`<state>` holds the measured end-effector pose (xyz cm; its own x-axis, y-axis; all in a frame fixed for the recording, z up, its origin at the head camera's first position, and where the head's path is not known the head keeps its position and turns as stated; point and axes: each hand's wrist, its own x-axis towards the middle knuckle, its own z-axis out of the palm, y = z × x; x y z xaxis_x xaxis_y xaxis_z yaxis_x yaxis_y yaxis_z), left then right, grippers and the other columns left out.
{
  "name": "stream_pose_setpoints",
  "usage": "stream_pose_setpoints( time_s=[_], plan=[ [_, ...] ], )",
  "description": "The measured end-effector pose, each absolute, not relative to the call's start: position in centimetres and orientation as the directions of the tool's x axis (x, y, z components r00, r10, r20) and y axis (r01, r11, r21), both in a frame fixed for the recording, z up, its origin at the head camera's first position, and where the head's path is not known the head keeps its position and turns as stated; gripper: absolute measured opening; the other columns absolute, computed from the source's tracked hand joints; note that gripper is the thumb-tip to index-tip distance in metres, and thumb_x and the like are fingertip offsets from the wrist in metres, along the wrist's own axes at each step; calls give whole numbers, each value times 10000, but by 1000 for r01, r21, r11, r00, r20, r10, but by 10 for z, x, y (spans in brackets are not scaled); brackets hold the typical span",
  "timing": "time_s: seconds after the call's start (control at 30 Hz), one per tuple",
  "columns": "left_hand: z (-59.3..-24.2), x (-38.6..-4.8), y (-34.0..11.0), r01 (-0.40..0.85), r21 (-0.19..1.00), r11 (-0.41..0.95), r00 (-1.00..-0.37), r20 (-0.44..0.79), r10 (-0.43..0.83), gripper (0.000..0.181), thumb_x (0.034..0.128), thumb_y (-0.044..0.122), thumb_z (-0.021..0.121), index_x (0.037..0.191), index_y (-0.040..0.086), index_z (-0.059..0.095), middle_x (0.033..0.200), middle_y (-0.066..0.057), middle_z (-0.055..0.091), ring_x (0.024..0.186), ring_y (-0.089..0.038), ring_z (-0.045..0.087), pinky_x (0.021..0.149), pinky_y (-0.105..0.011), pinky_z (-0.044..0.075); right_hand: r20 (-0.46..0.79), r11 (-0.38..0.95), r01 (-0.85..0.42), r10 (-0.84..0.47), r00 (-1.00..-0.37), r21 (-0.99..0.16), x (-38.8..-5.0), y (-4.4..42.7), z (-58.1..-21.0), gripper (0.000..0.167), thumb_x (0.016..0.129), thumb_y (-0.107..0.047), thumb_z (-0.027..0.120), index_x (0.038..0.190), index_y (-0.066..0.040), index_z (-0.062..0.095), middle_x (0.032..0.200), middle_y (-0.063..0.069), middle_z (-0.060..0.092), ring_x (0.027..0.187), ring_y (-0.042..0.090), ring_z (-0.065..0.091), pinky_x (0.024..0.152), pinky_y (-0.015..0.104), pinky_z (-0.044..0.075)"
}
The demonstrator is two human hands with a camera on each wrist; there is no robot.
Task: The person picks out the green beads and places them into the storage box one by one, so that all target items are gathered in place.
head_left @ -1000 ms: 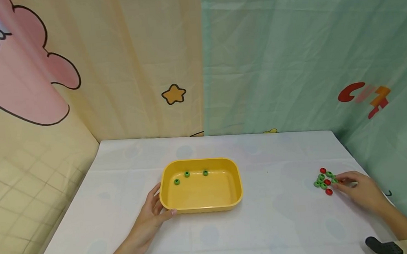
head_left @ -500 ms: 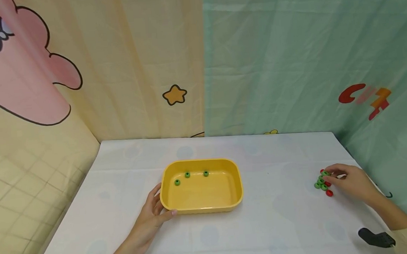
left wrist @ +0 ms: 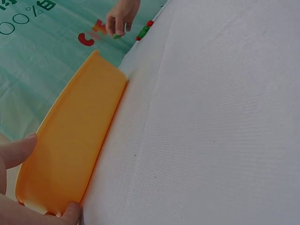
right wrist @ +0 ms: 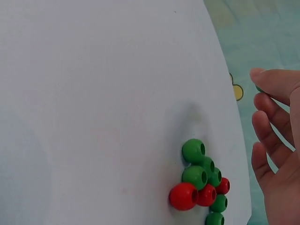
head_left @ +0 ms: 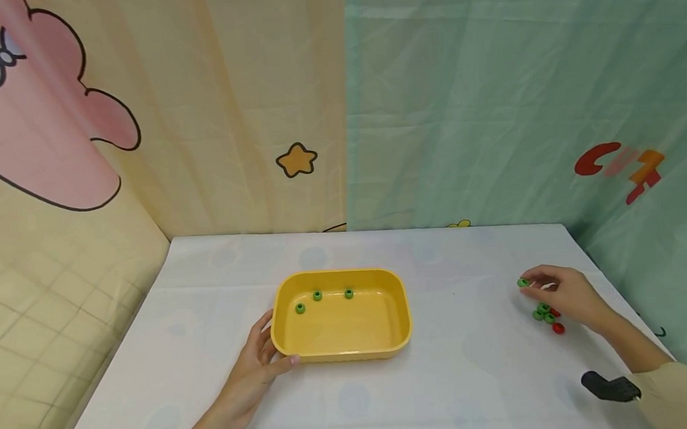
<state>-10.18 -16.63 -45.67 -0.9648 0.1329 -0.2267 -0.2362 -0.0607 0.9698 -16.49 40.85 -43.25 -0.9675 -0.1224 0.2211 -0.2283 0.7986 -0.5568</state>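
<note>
A yellow rectangular tray [head_left: 351, 330] stands on the white table, with three green beads [head_left: 317, 296] lying inside. My left hand [head_left: 251, 367] grips its left end, thumb at the front wall. In the left wrist view the thumb and a fingertip lie against the tray wall [left wrist: 75, 126]. My right hand [head_left: 569, 294] pinches a green bead [head_left: 523, 282] between thumb and fingers, above the table; the right wrist view shows only a sliver of that bead. Below that hand lies a cluster of holed green beads [right wrist: 193, 151] and red beads [right wrist: 183, 196], partly hidden in the head view.
White cloth with pale spots covers the table [head_left: 439, 387]. Behind it hang a cream curtain [head_left: 223, 116] and a green curtain [head_left: 461, 100]. A black strap-like piece [head_left: 610, 386] sits by the right sleeve [head_left: 679, 394].
My right hand has taken a green bead from the cluster, lifted it and moved it left and toward the back. My left hand and the tray have stayed put.
</note>
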Motion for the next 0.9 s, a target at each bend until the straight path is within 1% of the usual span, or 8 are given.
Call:
stream_pose_setpoints(
  time_s=[0.07, 0.27, 0.47, 0.73, 0.9],
  plan=[
    [-457, -102, -166, -234, 970, -61, -965, -224, 133, 994, 879, 47, 815, 1634, 237, 197, 1611, -135, 323, 1501, -329, 298, 1153, -445, 368, 208, 802, -228, -133, -969, -552, -168, 403, -431, 230, 923, -168, 807, 1101, -35, 745, 936, 21, 696, 817, 70, 590, 705, 157, 523],
    [-456, -102, -165, -248, 967, -67, -963, -238, 128, 1003, 867, 35, 824, 1627, 257, 208, 1611, -115, 325, 1499, -306, 307, 1160, -436, 354, 165, 804, -236, -173, -971, -547, -180, 387, -429, 220, 939, -203, 795, 1104, -63, 753, 978, 11, 711, 861, 135, 609, 742, 216, 536],
    [-455, -102, -164, -243, 968, -60, -964, -234, 127, 1009, 867, 36, 821, 1633, 245, 199, 1612, -126, 323, 1501, -319, 302, 1171, -463, 332, 151, 783, -266, -219, -964, -562, -191, 369, -426, 232, 940, -207, 794, 1111, -57, 749, 1012, 17, 718, 894, 198, 619, 759, 243, 545],
    [-455, -102, -165, -244, 968, -56, -963, -235, 129, 1004, 866, 42, 825, 1629, 253, 207, 1610, -112, 329, 1499, -304, 311, 1166, -433, 342, 149, 755, -322, -291, -945, -571, -207, 338, -419, 189, 920, -175, 810, 1065, -67, 758, 963, -17, 713, 869, 181, 622, 747, 280, 551],
    [-454, -103, -165, -248, 967, -54, -962, -239, 129, 1002, 867, 41, 825, 1629, 247, 206, 1613, -113, 322, 1498, -304, 311, 1146, -391, 375, 136, 736, -347, -333, -933, -581, -216, 318, -410, 167, 919, -166, 809, 1053, -79, 760, 949, -35, 704, 873, 179, 618, 757, 297, 548]
  ],
)
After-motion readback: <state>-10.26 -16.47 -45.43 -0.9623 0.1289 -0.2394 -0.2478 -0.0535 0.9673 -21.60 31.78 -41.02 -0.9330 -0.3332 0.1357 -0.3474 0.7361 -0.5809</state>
